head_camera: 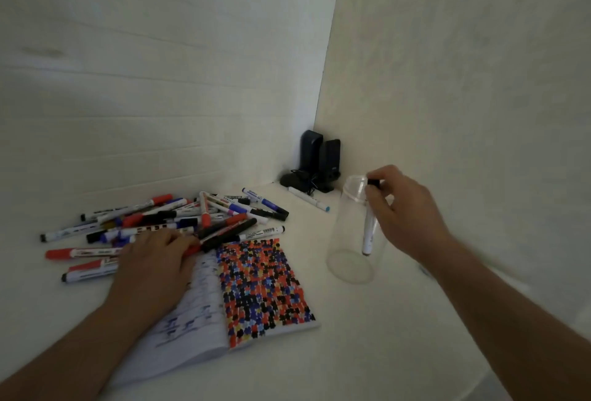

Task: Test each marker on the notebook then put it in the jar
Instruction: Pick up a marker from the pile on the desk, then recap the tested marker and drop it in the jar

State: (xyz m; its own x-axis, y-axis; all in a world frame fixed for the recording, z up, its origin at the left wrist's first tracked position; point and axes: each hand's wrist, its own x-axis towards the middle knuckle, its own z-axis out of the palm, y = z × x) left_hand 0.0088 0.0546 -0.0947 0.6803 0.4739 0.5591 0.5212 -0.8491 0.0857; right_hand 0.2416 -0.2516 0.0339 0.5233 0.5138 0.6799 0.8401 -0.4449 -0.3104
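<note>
The right hand (403,212) is at about three o'clock of the scene, its fingers (372,191) pinching the black cap end of a white marker (368,224) that hangs nose-down inside the clear jar (348,268). The jar stands on the desk (367,336) just to the right of the open notebook (265,285), whose right page is packed with red, blue and black test dabs. The marker's lower end looks close to the jar floor, though through the glass I cannot tell whether it touches.

The step in hand, as I judge it, is dropping this tested marker into the jar. To do it well, keep the marker near upright, lower it until the tip meets the bottom, then open the fingers without nudging the rim, since the jar is light-looking and holds nothing else.

The left hand (153,263) lies at nine o'clock over the notebook's left page, its fingers reaching into the pile of markers (179,218) at ten o'clock; whether they grip one I cannot tell. A pair of dark speakers (319,157) sits in the corner at twelve o'clock.
</note>
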